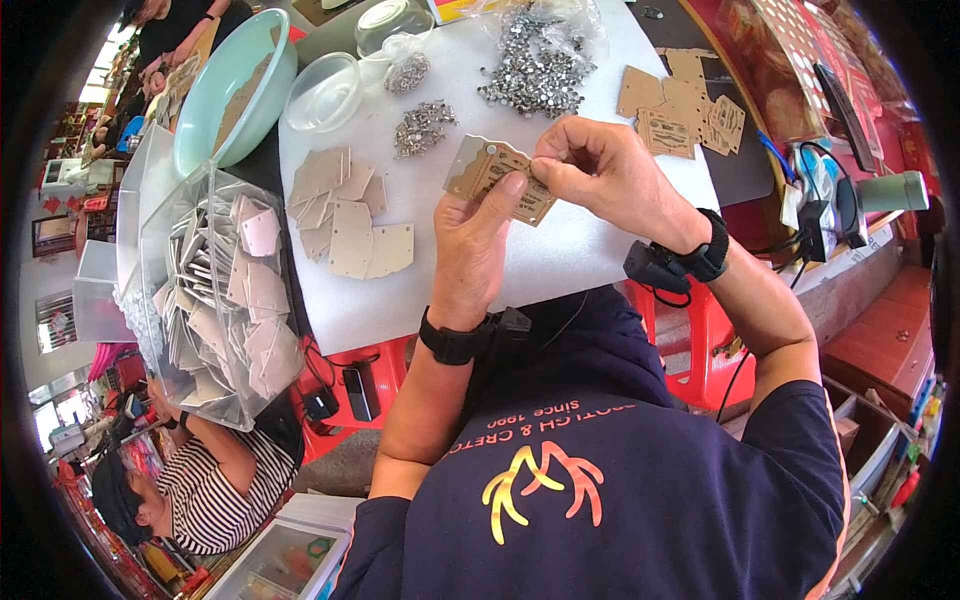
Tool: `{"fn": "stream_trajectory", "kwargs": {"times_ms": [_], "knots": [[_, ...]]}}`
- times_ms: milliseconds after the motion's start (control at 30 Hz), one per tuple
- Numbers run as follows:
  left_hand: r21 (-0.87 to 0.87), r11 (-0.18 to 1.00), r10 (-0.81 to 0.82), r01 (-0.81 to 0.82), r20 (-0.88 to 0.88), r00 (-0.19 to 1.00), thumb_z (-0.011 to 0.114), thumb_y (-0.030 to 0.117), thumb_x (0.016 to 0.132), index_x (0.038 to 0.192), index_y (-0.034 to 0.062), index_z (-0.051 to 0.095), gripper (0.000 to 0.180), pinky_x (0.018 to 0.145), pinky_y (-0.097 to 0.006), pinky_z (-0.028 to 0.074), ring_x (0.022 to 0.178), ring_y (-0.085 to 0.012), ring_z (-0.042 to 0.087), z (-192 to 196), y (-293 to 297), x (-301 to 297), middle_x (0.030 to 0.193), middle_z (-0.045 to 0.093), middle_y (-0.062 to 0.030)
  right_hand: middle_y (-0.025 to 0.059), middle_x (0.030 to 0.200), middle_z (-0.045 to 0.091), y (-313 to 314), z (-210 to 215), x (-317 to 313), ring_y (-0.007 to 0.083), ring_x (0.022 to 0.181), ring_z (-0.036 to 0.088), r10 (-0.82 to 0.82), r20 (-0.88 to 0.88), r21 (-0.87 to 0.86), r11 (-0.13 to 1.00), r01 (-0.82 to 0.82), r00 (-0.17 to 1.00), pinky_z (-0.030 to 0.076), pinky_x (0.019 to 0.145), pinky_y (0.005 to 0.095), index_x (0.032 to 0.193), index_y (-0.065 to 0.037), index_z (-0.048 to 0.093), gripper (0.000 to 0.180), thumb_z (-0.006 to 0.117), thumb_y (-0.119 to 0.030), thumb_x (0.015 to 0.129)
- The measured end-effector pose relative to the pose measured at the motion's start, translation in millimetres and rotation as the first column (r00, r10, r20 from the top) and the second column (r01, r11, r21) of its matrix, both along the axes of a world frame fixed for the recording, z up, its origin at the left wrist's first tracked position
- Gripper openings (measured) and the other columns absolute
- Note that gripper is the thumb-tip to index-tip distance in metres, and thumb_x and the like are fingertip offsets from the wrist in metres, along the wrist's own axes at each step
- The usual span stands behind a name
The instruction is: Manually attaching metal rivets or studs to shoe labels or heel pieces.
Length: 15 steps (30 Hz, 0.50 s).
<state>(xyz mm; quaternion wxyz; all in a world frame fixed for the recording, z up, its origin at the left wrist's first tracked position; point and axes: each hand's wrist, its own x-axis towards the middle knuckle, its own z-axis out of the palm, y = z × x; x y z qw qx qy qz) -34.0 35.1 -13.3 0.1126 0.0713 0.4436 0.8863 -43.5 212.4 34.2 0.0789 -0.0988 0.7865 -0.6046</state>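
My left hand [468, 245] is closed round a brown printed cardboard card [500, 172], its thumb lying across the face. The card has small holes near its edges, and a plain greyish part shows at its left end. My right hand [610, 175] pinches at the card's upper right edge; whatever its fingertips hold there is hidden. Beyond the hands, a large heap of small shiny metal pieces [535, 75] spills from a clear bag, with a smaller pile of metal pieces [425, 128] to its left. Loose plain grey cards [350, 238] lie left of my left hand.
Brown printed cards [668, 130] lie at the white table's [440, 300] far right. To the left stand a clear bin of grey cards [245, 340], a pale green basin [275, 85] and a clear round bowl [323, 92]. A person in a striped shirt [220, 490] sits at lower left.
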Motion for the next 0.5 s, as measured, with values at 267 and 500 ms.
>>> {"fn": "stream_trajectory", "kwargs": {"times_ms": [267, 500], "knots": [[-0.014, 1.0, 0.006, -0.006, 0.012, 1.0, 0.065, 0.006, 0.091, 0.113, 0.0065, 0.065, 0.022, 0.091, -0.029, 0.045, 0.099, -0.0097, 0.06, 3, -2, 1, 0.106, 0.067, -0.0013, -0.0047, 0.074, 0.057, 6, 5, -6, 0.0004, 0.067, 0.049, 0.073, 0.033, -0.045, 0.996, -0.072, 0.997, 0.041, 0.058, 0.0192, 0.086, 0.0, 0.062, 0.013, 0.065, -0.012, 0.091], [-0.11, 0.994, 0.022, -0.025, -0.025, 0.999, 0.064, 0.007, 0.092, 0.112, 0.005, 0.065, 0.02, 0.086, -0.025, 0.047, 0.095, -0.0081, 0.06, 1, 1, 5, 0.103, 0.067, -0.0007, 0.0014, 0.067, 0.058, 14, 13, -8, 0.0062, 0.062, 0.051, 0.204, -0.164, 0.236, 0.958, -0.163, 0.965, 0.043, 0.056, 0.0246, 0.084, 0.001, 0.061, 0.014, 0.067, -0.011, 0.089]]}}
